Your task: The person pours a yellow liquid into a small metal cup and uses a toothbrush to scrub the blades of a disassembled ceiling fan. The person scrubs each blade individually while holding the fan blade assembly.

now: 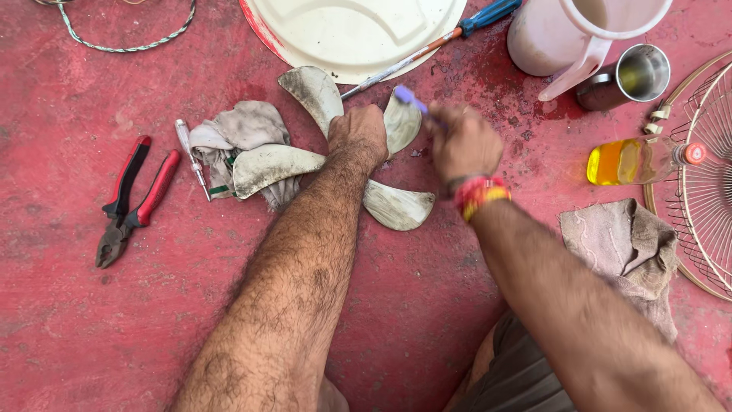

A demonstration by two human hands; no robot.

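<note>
On the red floor [91,320], a dirty fan blade unit [320,152] lay flat, its grey blades spread around the hub. Over that hub the left hand [358,136] pressed down, its fingers curled together on the middle of the piece. Just beside it, the right hand [463,141] had its fingers closed around a purple-handled brush [409,98] (blurred, so the bristle end could not be made out), held at one blade near the hub. A red and yellow band [479,192] circled that wrist. Under the blades to the left lay a grey rag [244,130], with a small screwdriver [191,156] and red-handled pliers [130,200] further left. Right of the arms lay a second cloth [625,244], a bottle of yellow liquid [621,162], and a wire fan guard [705,175].
</note>
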